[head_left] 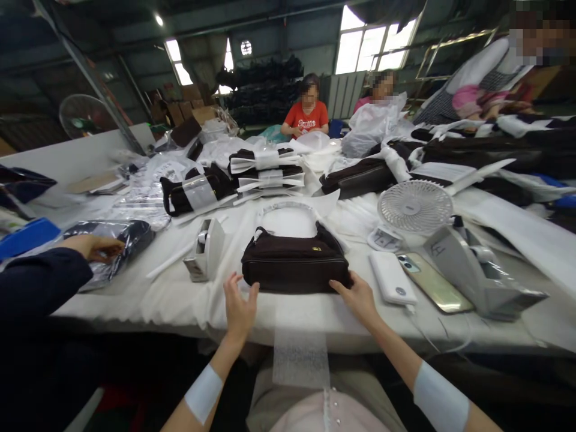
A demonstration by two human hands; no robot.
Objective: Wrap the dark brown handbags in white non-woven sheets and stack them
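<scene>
Nearest my view, a strip of thin, translucent white sheet [301,354] hangs over the edge of the white cloth-covered surface [135,307], between my two forearms. Just past that edge are my hands. The left hand [240,306] is spread, fingers up and thumb apart, with nothing in its grasp; it is just beside the near left corner of a soft, dark brown handbag with a long, box-like body [294,267], and I can't make out a clear contact. The right hand [359,297] is the nearer one: it touches the near right corner, one digit laid along the lower front and the others bent at the end. Whether it grips or only rests there, I cannot tell.

The relation I read as decisive: the bag lies straight ahead of me, between and slightly beyond both hands, its long axis running left to right, so each hand faces one short end. To its right lies a white, rounded rectangular power bank [392,277]; to its left stands a pale grey tape dispenser [211,249]. The bag's arched, white-wrapped handle [288,205] reaches away from me, toward a stack of dark, paper-banded bags [265,171] farther back.
</scene>
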